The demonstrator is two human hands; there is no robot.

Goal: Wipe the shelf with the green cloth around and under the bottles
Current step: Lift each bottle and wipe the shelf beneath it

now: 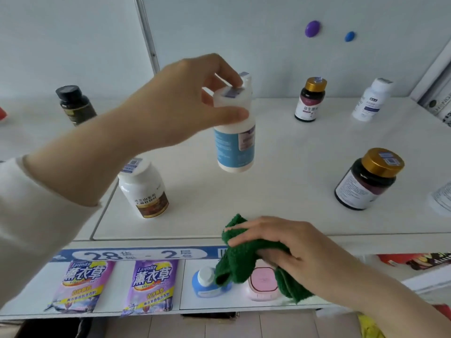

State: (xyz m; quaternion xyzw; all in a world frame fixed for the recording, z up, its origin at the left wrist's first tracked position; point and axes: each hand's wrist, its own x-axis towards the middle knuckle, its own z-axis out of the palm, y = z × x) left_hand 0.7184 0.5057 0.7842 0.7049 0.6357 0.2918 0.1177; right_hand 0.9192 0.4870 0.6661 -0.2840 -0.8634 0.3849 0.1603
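Shelf of white board [292, 152], bottles standing well apart. Back left corner: black plastic bottle with black cap [74, 104], upright. Near the front left corner: white plastic bottle with brown label [144, 189], upright.

Left hand [185, 101] reaches in from the left in a cream sleeve. Thumb and fingers are curled round the cap of a white plastic bottle with blue label [235, 140], gripping it from above. That bottle hangs roughly upright over the shelf's middle and appears raised clear of the surface.

Front edge, centre: folded green terry cloth [240, 262] lies partly on the shelf and hangs over the edge. Right hand [280, 242] grips it, fingers wrapped over the top, thumb beneath.

Back edge, right of centre: dark glass bottle with gold cap and pink label [310, 101]. Right edge: larger dark bottle with gold cap [368, 179]. Back right corner: white bottle with white cap [372, 100].
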